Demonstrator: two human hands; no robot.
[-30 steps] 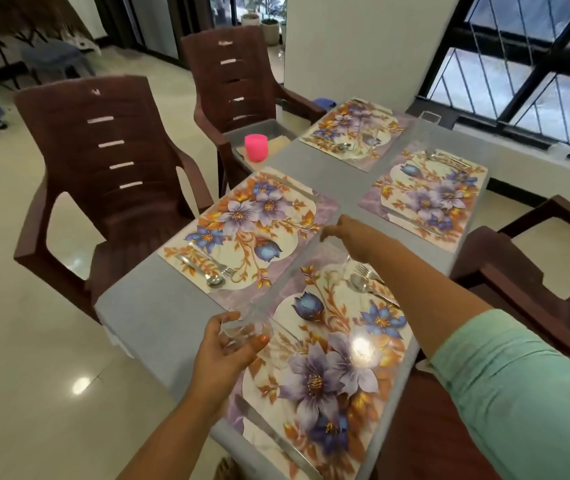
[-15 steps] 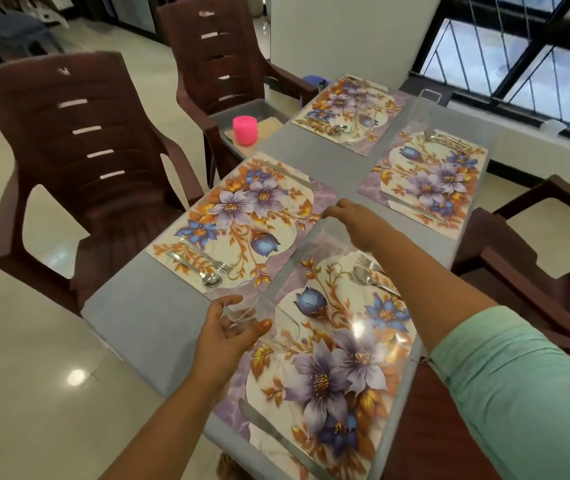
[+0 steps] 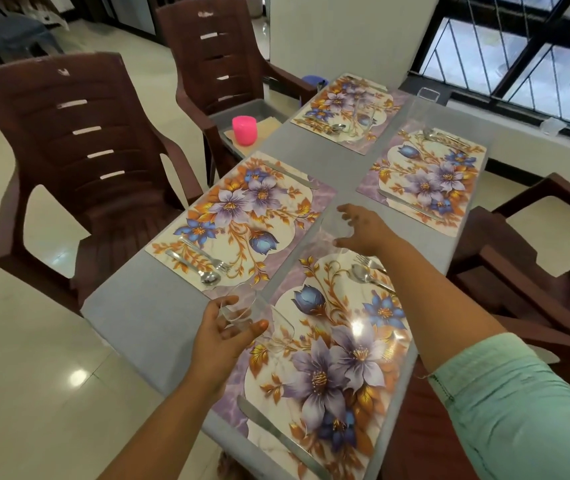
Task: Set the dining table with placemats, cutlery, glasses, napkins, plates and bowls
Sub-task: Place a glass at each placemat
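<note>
Four floral placemats lie on the grey table [image 3: 145, 317], each with cutlery. My left hand [image 3: 223, 336] grips a clear glass [image 3: 240, 311] just above the table, at the near placemat's [image 3: 332, 358] left corner. A second clear glass [image 3: 334, 230] stands at that mat's far edge. My right hand [image 3: 363, 228] is beside it with fingers spread, no longer wrapped round it. A fork and spoon [image 3: 368, 271] and a knife [image 3: 276, 438] lie on the near mat. Two more glasses [image 3: 424, 107] [image 3: 363, 121] stand by the far mats.
Brown plastic chairs stand on the left [image 3: 79, 161], far left [image 3: 221, 60] and right [image 3: 533, 258]. A pink cup [image 3: 245, 130] sits in a grey tray on the far left chair. A barred window [image 3: 519, 53] is beyond the table.
My right hand has opened and spread its fingers off the glass it was holding at the near mat's far edge. My left hand still holds its glass in about the same place.
</note>
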